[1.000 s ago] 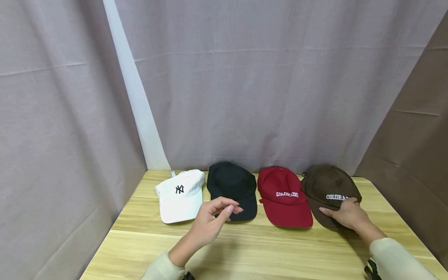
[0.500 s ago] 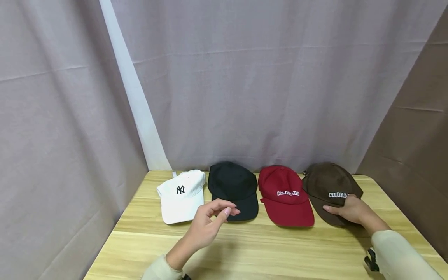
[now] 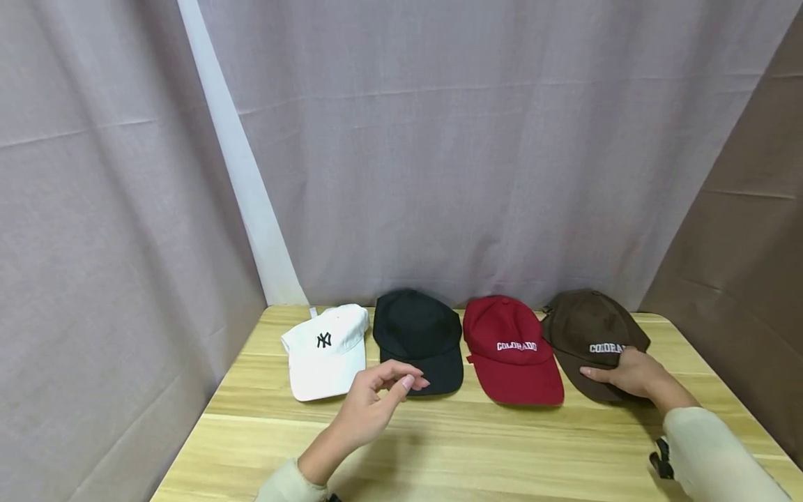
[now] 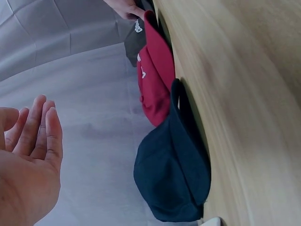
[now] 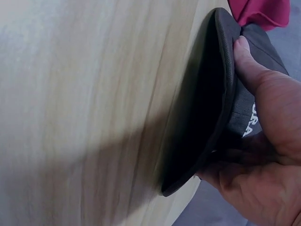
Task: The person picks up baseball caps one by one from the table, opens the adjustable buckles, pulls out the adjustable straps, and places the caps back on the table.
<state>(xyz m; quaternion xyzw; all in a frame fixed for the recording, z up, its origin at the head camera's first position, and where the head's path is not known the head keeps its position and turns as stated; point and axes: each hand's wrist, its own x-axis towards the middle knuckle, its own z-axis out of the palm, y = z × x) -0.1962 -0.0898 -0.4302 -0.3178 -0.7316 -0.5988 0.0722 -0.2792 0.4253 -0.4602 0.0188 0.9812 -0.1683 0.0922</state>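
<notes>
Four caps would exceed a plain count, so several caps lie in a row at the table's back. At the right end my right hand holds the brown cap, thumb on top of its brim and fingers at its side. The right wrist view shows the brown brim tilted above the wood, with the fingertips partly hidden. My left hand hovers in front of the black cap, holding nothing, fingers loosely bent. Beside the brown cap lies a red cap lettered COLORADO. At the left end is a white cap with a dark NY logo.
The caps lie on a light wooden table. Grey curtains hang directly behind it and on the left. A brown cloth hangs along the right side.
The brown cap and my right hand have shifted slightly back and to the right. My left hand has stayed nearly still. The head view has shifted a little.
</notes>
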